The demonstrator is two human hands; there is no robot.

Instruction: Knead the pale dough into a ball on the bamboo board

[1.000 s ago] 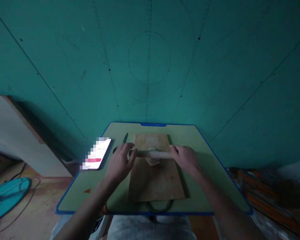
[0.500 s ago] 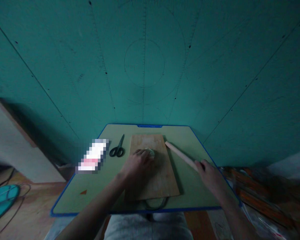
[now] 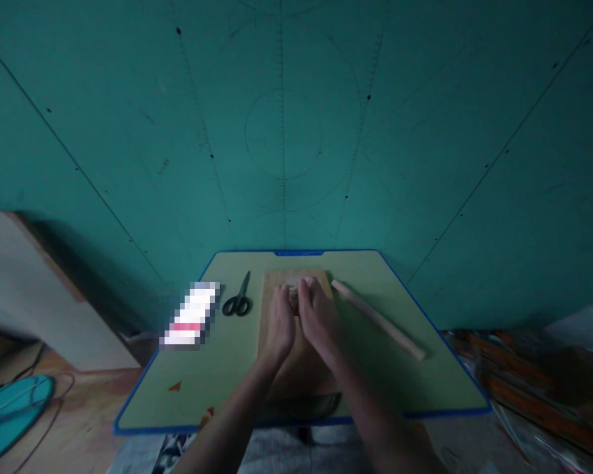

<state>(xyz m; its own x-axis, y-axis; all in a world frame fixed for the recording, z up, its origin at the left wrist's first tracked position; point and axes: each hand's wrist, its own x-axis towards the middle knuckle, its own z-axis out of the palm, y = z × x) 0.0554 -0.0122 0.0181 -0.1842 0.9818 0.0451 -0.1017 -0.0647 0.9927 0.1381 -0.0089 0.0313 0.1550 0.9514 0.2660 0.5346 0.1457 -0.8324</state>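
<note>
Both my hands lie side by side on the wooden cutting board at the middle of the small green table. My left hand and my right hand reach with their fingertips to a small pale lump of dough at the board's far end. The fingers are bent together onto the dough, most of which they hide. The wooden rolling pin lies loose on the table to the right of the board, apart from both hands.
Black scissors lie left of the board, and a phone with a lit screen lies further left. The table has a blue rim and stands against a teal wall. A teal fan sits on the floor at left; clutter lies at right.
My right hand has let go of the rolling pin, which now lies on the table at right. Both hands have come together on the dough at the board's far end.
</note>
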